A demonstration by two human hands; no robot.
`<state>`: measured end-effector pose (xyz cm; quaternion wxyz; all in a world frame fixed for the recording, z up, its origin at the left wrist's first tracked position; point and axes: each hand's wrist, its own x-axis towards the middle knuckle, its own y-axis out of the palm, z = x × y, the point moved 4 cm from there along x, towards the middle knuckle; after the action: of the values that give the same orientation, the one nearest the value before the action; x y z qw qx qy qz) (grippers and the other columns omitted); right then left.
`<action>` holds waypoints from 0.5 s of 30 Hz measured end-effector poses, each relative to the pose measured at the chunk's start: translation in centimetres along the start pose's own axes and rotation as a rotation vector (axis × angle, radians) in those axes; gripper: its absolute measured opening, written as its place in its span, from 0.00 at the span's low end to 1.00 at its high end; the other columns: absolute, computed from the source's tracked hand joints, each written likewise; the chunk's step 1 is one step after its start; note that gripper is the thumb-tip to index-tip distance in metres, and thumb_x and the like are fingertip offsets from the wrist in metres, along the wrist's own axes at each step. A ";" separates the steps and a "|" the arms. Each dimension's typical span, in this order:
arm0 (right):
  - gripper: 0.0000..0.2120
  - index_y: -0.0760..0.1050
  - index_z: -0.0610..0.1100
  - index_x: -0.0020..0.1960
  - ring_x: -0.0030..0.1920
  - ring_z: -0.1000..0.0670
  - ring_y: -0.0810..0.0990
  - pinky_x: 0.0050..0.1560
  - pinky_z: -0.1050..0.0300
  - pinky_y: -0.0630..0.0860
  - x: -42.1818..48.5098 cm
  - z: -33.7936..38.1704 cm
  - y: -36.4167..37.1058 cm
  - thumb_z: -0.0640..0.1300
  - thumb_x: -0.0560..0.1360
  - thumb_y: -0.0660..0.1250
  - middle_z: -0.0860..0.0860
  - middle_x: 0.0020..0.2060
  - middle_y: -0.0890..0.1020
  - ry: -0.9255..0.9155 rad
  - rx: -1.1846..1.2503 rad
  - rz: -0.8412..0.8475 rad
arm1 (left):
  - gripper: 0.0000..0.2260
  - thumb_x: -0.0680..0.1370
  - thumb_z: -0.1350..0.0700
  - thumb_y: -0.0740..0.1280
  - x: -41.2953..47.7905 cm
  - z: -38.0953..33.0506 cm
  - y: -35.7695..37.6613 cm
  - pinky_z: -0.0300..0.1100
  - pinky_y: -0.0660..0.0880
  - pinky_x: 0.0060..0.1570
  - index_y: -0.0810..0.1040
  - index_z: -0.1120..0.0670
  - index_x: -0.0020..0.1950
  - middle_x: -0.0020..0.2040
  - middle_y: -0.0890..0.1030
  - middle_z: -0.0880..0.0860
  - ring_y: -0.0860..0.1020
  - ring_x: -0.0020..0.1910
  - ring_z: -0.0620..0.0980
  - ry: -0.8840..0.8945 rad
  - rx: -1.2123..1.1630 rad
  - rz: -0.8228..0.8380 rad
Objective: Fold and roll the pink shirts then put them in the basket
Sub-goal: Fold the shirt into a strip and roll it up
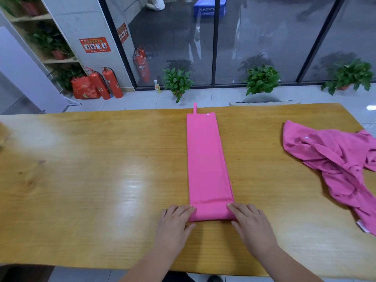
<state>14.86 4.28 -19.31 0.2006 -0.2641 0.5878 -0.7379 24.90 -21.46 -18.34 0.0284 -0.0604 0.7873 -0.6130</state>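
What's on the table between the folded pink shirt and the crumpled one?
Nothing; the head view shows only bare wooden table between the folded shirt and the crumpled shirt.

a: right of the long folded pink shirt strip (207,159), the crumpled pink shirt (335,159) is cut off at the edge of view.
b: and beyond its far end, the grey padded chair back (262,98) sits mostly hidden behind the yellow wooden table (101,159).
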 end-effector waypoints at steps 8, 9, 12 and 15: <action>0.23 0.75 0.60 0.73 0.58 0.55 0.75 0.58 0.57 0.75 2.4 -1.5 -0.6 0.49 0.79 0.73 0.62 0.63 0.81 0.196 0.322 0.152 | 0.21 0.80 0.44 0.72 1.3 0.9 -1.2 0.43 0.75 0.59 0.73 0.35 0.72 0.54 0.75 0.34 0.76 0.54 0.40 -0.255 -0.389 0.081; 0.22 0.75 0.60 0.73 0.56 0.57 0.76 0.56 0.61 0.74 2.5 -1.6 -1.0 0.49 0.80 0.73 0.62 0.60 0.81 0.234 0.396 0.165 | 0.21 0.79 0.44 0.73 1.5 1.1 -1.1 0.41 0.76 0.56 0.73 0.34 0.70 0.54 0.75 0.33 0.76 0.52 0.39 -0.282 -0.461 0.093; 0.19 0.76 0.62 0.70 0.45 0.58 0.77 0.43 0.67 0.69 2.4 -2.0 -1.4 0.54 0.80 0.72 0.59 0.47 0.80 0.368 0.532 0.190 | 0.18 0.78 0.42 0.74 1.7 1.6 -0.9 0.36 0.74 0.47 0.72 0.35 0.65 0.53 0.82 0.37 0.78 0.47 0.39 -0.344 -0.614 0.112; 0.16 0.80 0.60 0.66 0.42 0.57 0.79 0.43 0.59 0.76 1.7 -2.4 -1.0 0.57 0.79 0.72 0.58 0.44 0.81 0.452 0.595 0.182 | 0.15 0.79 0.43 0.75 1.4 1.5 -0.8 0.38 0.75 0.45 0.73 0.40 0.60 0.44 0.86 0.41 0.80 0.43 0.38 -0.389 -0.717 0.106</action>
<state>12.04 5.27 -18.45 0.1985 0.0286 0.3986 -0.8949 23.74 -23.29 -17.92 0.1853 -0.1404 0.9331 -0.2744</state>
